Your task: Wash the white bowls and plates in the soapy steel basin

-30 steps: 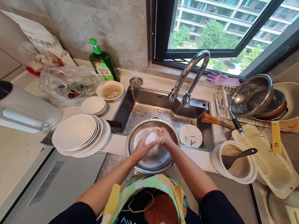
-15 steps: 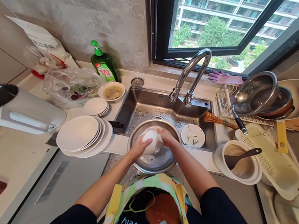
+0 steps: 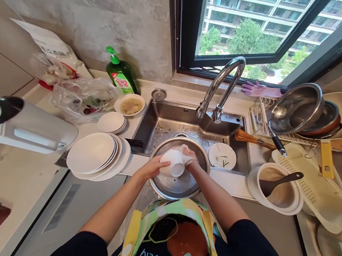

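A small white bowl (image 3: pixel 173 162) is held tilted, bottom up, over a large steel basin (image 3: pixel 178 184) that sits in the sink (image 3: pixel 171 123). My left hand (image 3: pixel 150 168) grips the bowl from the left side. My right hand (image 3: pixel 189 159) is closed at the bowl's far edge and seems to press a pale cloth against it. A small white plate (image 3: pixel 222 155) with green scraps lies in the sink to the right of the basin.
Stacked white plates (image 3: pixel 96 155) and a green soap bottle (image 3: pixel 121 76) stand left of the sink. A curved faucet (image 3: pixel 222 84) rises behind. On the right are a bowl with a dark ladle (image 3: pixel 278 190), a brush (image 3: pixel 250 137) and a drying rack with pans (image 3: pixel 298 110).
The bowl has been turned in my hands and now shows more of its underside; both hands have stayed over the basin. The view has shifted slightly.
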A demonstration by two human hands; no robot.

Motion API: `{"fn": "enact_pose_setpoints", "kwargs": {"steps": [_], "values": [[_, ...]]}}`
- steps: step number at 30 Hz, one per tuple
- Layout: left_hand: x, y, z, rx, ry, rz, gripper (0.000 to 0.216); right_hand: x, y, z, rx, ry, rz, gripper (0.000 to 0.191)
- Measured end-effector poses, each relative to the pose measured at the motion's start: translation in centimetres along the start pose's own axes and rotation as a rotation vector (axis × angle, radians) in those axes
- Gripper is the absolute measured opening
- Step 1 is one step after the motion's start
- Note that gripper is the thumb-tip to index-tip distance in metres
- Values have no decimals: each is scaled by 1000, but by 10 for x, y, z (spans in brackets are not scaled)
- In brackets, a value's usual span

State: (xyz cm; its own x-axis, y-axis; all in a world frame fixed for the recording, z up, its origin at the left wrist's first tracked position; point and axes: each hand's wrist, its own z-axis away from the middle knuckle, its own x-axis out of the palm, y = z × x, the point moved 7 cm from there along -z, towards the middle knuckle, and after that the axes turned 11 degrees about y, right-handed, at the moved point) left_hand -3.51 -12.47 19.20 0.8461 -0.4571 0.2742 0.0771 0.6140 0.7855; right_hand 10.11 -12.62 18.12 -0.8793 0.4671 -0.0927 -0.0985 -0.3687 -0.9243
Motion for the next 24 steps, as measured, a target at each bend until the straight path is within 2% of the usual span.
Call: {"fn": "enact_pose_setpoints", "kwargs": {"steps": [3, 5, 8, 11, 14, 16, 18, 20, 24], "values": [[6, -2, -5, -66, -33, -126, 45, 6, -7, -8, -142, -76, 271, 14], [8, -5, -7, -50, 7, -148, 44, 6, -11, -11, -209, -84, 391, 17], [-2, -9, -8, 29, 190, -168, 48, -2, -9, -7, -275, -66, 547, 29], [-16, -9, -7, 115, 345, -233, 51, -10, 0, 7, -391, -61, 834, 32], [-28, -5, -6, 185, 469, -254, 54, -5, 22, 29, -497, -188, 1109, 46], [-34, -2, -6, 220, 545, -263, 54, 1, 35, 40, -520, -282, 1131, 57], [-37, 0, -5, 237, 593, -268, 53, 3, 35, 42, -523, -281, 1074, 57], [-37, 1, -5, 242, 618, -260, 53, -2, 26, 34, -453, -215, 952, 51], [-30, 4, -3, 278, 641, -290, 49, -28, -4, 20, -183, 43, 637, 38]]}}
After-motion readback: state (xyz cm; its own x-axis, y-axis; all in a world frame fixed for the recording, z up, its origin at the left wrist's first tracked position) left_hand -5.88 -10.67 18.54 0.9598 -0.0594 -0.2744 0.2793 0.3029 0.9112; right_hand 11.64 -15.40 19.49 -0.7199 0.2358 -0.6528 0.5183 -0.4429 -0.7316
